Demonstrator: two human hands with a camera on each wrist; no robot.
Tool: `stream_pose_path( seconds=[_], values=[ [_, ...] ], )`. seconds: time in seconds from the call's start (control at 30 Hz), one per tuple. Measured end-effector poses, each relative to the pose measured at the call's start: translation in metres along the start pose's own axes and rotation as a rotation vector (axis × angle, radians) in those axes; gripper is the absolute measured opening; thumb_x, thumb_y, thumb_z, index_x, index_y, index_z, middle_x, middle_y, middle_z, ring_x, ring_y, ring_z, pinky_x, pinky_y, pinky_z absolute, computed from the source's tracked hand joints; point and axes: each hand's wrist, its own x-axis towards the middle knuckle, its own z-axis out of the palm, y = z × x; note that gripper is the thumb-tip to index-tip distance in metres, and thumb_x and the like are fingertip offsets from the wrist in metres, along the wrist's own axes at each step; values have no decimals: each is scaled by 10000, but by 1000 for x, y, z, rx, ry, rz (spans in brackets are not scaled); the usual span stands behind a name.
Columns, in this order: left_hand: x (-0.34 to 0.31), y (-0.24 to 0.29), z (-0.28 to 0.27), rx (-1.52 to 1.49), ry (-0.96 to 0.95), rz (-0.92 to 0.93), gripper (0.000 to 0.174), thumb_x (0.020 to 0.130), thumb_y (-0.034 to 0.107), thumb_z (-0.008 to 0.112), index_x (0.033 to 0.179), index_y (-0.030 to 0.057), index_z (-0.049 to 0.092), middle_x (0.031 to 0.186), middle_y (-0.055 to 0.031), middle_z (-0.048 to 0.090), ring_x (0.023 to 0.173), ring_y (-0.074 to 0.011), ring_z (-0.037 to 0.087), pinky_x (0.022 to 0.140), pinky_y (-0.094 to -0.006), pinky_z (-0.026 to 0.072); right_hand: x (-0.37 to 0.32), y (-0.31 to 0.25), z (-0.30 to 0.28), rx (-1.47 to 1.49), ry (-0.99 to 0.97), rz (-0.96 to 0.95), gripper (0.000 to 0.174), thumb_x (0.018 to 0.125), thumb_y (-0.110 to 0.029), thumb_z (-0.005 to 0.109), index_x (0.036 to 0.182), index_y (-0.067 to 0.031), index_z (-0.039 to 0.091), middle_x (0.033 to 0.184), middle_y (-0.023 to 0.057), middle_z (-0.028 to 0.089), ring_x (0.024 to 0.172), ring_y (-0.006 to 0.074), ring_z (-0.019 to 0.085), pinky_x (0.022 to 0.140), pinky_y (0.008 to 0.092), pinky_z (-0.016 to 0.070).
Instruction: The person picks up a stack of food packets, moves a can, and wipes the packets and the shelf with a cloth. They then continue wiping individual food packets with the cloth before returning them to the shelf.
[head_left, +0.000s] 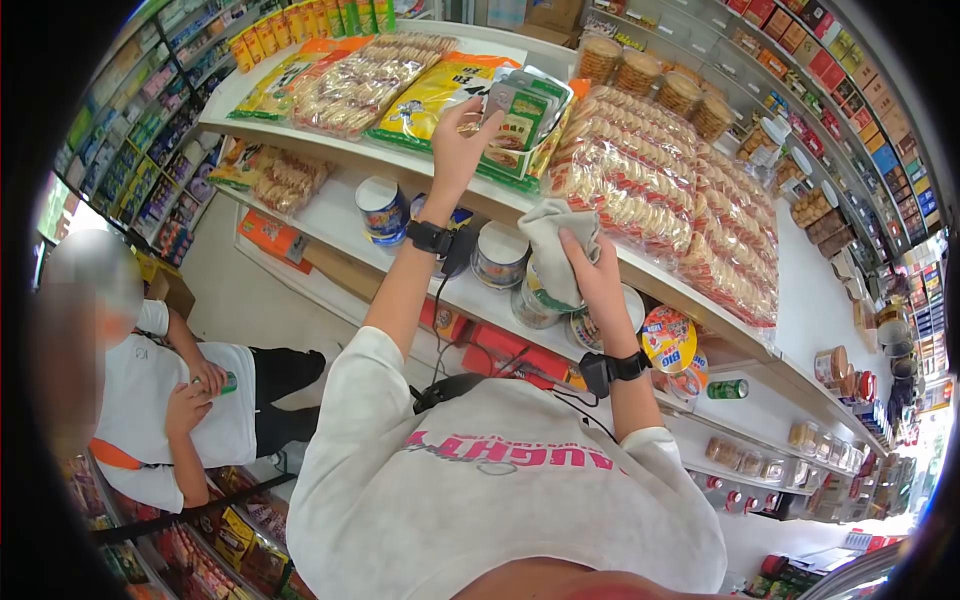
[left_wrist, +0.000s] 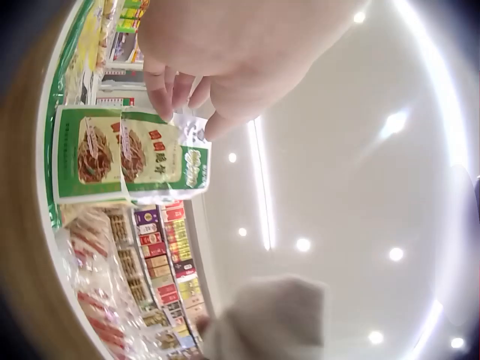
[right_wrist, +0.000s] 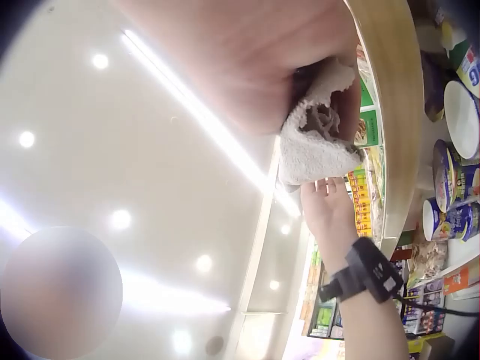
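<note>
Green-and-white food packets (head_left: 522,125) stand on the top shelf, between yellow bags (head_left: 425,100) and clear bags of round crackers (head_left: 625,170). My left hand (head_left: 465,150) pinches the packets at their top edge; in the left wrist view the fingertips meet the upper edge of the packets (left_wrist: 97,154). A grey-white cloth (head_left: 556,250) is bunched in my right hand (head_left: 598,280), over the shelf's front edge. The right wrist view shows the cloth (right_wrist: 319,142) folded in the fingers, with the left hand (right_wrist: 328,206) beyond it.
Instant noodle tubs (head_left: 500,255) line the lower shelf under the front edge. A green can (head_left: 727,389) lies to the right. Cracker jars (head_left: 640,75) stand behind the bags. A person in a white shirt (head_left: 180,400) stands at the left, holding a small green thing.
</note>
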Motion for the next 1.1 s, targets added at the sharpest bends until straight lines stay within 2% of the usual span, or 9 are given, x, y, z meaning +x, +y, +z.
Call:
stream_pose_path(
  seconds=[0.23,0.43,0.6,0.73,0.77,0.8,0.87,1.0,1.1],
  values=[
    [24,-4,5,118,-84,71,315,788,193,850,966,-20,700,855,-59,719,752,-122,656,705,-269,527,-9,14,-16,-37,16,-41,340,988,-264,642,1160,30,649,1021,66,710,910,106,632,807,275,500],
    [32,3,4,144,-79,56,329,778,184,859,967,-31,696,836,-63,708,742,-113,642,694,-257,515,-14,15,-23,-2,61,-29,356,985,-285,648,1159,25,656,1026,70,713,912,108,636,809,274,501],
    [37,28,3,-13,-124,140,209,861,139,783,951,-22,685,800,-23,664,729,-67,592,675,-235,495,-14,10,-27,71,54,44,381,982,-308,655,1173,22,645,1026,64,712,910,104,637,792,257,501],
    [18,81,-4,-274,-133,119,143,969,128,666,994,-14,662,791,18,615,728,-34,568,638,-215,480,-8,19,-28,102,359,-14,561,996,-402,615,1327,42,531,1240,119,625,1086,151,586,918,284,464],
    [1,103,-9,-296,-169,-38,176,1013,167,611,1028,-6,645,813,29,611,728,-29,571,620,-222,478,-2,22,-27,170,446,-46,608,998,-428,602,1363,47,494,1295,131,589,1135,164,562,955,291,445],
    [-14,107,-13,-220,-212,-36,167,1014,164,599,1035,4,645,812,22,631,717,-37,579,615,-223,478,1,24,-25,240,527,-75,655,1001,-453,588,1398,51,457,1350,142,553,1184,177,537,992,299,427],
    [-47,100,-13,-109,-354,-67,158,981,161,630,1049,26,675,831,17,648,714,-43,569,613,-232,468,-8,11,-16,-25,415,-128,719,1006,-498,556,1439,52,395,1411,156,485,1253,195,479,1056,312,371],
    [-112,88,2,-95,-316,-118,128,935,94,679,973,-21,638,776,-47,600,710,-65,508,614,-255,430,-6,12,21,133,217,-72,506,982,-315,660,1320,33,516,1252,121,610,1128,156,569,971,298,444],
    [-122,82,-8,-119,-246,-11,119,919,67,687,957,-33,634,824,-56,587,767,-101,537,664,-273,440,-7,18,34,183,147,-165,371,947,-157,712,1246,15,575,1126,63,676,991,119,631,851,275,508]
  ],
)
